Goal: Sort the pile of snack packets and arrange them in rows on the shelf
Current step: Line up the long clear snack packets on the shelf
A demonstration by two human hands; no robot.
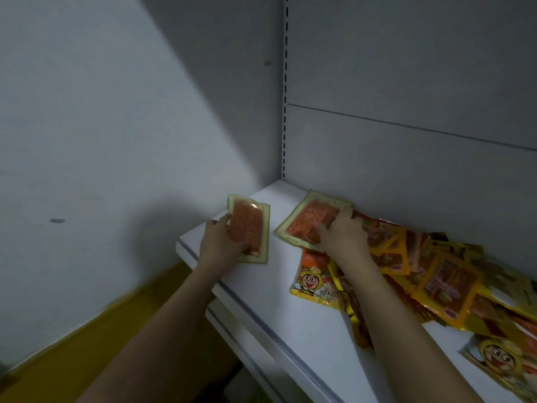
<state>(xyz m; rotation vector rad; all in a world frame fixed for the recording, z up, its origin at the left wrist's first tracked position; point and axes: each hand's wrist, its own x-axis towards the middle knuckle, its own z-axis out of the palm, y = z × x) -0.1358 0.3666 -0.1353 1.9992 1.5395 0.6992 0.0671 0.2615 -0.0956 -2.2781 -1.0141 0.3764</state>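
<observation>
Wall: a plain grey wall [101,126] fills the left side, with a yellow floor [58,359] below it.
Shelf: a white shelf [276,330] runs from the left corner away to the right, backed by a grey panel [406,82] with a slotted upright [285,82].
Left hand: the left hand [220,242] holds a green-edged packet of orange strips [251,228] at the shelf's left end, fingers curled over its near side, thumb along its left edge; the packet looks to lie flat on the shelf or just above it, and I cannot tell which.
Right hand: the right hand [343,231] presses down on a second green-edged packet [311,221], fingers bent onto it; whether it pinches the packet or only pins it is not clear. This packet lies tilted, near the first but apart from it, with its right side meeting the pile.
Cartoon packet: an orange and yellow packet with a cartoon face [315,282] lies just below the right hand, at the pile's left edge.
Pile: the heap of yellow and orange packets [436,271] sprawls along the back panel to the right edge, overlapping at all angles.
Done so far: judging by the layout, two like packets are separated at the left end, perhaps the start of a row.
Left to do: nearly everything; the heap is unsorted and no full row exists yet.
</observation>
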